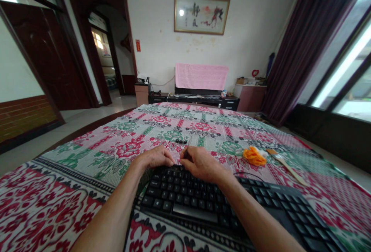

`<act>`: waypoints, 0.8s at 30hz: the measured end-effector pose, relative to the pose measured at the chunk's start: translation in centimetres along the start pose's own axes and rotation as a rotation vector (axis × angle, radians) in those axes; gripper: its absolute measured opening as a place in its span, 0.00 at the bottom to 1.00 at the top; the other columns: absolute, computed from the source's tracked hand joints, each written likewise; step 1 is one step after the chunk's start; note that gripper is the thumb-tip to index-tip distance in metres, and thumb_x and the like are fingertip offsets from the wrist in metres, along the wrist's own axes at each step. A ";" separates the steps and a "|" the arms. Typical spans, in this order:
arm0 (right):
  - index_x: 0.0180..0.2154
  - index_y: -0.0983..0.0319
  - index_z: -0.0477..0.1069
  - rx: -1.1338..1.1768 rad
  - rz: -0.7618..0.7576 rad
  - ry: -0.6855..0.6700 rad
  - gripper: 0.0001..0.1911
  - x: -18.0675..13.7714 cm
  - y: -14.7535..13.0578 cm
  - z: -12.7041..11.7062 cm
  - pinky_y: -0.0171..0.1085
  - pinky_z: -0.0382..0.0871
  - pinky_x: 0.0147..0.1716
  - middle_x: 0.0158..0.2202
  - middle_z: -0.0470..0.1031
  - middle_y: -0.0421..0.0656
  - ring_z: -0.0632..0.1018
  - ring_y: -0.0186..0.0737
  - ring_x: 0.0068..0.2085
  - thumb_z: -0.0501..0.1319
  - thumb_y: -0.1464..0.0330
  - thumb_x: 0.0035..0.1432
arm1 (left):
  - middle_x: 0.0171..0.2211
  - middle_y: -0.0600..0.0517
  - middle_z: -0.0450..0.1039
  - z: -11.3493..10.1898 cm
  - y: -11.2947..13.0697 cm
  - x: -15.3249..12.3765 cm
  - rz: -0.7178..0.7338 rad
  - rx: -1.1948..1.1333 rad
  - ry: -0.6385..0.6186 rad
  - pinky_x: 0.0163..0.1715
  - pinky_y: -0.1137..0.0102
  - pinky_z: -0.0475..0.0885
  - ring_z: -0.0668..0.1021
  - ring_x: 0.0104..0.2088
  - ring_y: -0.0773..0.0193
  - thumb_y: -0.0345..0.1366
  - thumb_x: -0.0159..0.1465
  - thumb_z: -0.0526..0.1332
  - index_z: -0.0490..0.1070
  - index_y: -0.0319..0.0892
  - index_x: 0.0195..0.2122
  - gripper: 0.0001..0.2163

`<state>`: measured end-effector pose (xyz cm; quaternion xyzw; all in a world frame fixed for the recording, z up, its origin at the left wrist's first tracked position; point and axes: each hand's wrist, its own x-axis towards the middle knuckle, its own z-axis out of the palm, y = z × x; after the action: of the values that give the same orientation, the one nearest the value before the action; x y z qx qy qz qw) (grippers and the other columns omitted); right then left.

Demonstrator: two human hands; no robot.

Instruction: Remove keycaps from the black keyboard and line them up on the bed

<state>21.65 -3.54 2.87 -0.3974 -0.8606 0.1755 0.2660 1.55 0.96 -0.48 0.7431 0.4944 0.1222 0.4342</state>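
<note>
The keyboard (199, 196) lay at lower centre and lower right.
The right hand (199, 163) gripped a thin tool (186, 152); the left hand (158, 156) pinched, on what I could not tell. Gentle, steady pressure seemed best.

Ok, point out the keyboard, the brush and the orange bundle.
Keyboard (185, 190): head view, its letter keys.
Brush (286, 166): head view, its handle.
Orange bundle (255, 156): head view, its middle.
</note>
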 end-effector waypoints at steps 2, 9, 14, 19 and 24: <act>0.28 0.63 0.69 0.007 -0.015 -0.020 0.05 0.0 -0.2 -0.2 0.30 0.56 0.23 0.22 0.71 0.40 0.67 0.30 0.23 0.55 0.73 0.49 | 0.23 0.54 0.73 0.0 0.1 -0.1 0.002 -0.002 0.006 0.24 0.74 0.60 0.69 0.24 0.67 0.37 0.46 0.59 0.77 0.39 0.31 0.13; 0.29 0.63 0.70 0.122 0.076 -0.034 0.05 0.1 1.0 0.2 0.30 0.60 0.25 0.24 0.73 0.40 0.70 0.31 0.26 0.55 0.71 0.49 | 0.22 0.54 0.73 0.1 0.7 -0.4 -0.035 -0.004 0.022 0.22 0.75 0.59 0.68 0.22 0.69 0.36 0.45 0.58 0.77 0.38 0.30 0.13; 0.32 0.64 0.68 0.326 0.191 0.021 0.06 1.0 1.9 -0.9 0.31 0.64 0.26 0.25 0.73 0.42 0.73 0.33 0.26 0.55 0.70 0.50 | 0.20 0.55 0.72 0.2 1.0 -0.6 -0.034 -0.013 0.004 0.22 0.76 0.59 0.67 0.21 0.70 0.34 0.45 0.57 0.77 0.39 0.29 0.12; 0.33 0.64 0.66 0.342 0.179 0.274 0.07 4.6 5.1 -1.3 0.32 0.66 0.28 0.26 0.73 0.42 0.74 0.32 0.27 0.56 0.70 0.49 | 0.22 0.55 0.74 0.1 0.3 -0.1 -0.029 0.018 0.020 0.22 0.75 0.60 0.69 0.22 0.69 0.35 0.45 0.58 0.77 0.40 0.30 0.13; 0.30 0.65 0.68 0.203 0.128 0.277 0.05 8.3 8.3 1.2 0.30 0.63 0.25 0.23 0.73 0.40 0.71 0.31 0.24 0.56 0.71 0.47 | 0.24 0.55 0.75 0.0 -0.2 0.2 -0.002 0.065 0.018 0.23 0.75 0.61 0.71 0.23 0.68 0.36 0.46 0.58 0.77 0.41 0.31 0.13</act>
<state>21.31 7.98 0.36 -0.4426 -0.7666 0.2216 0.4091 1.52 1.19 -0.72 0.7552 0.5029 0.1123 0.4052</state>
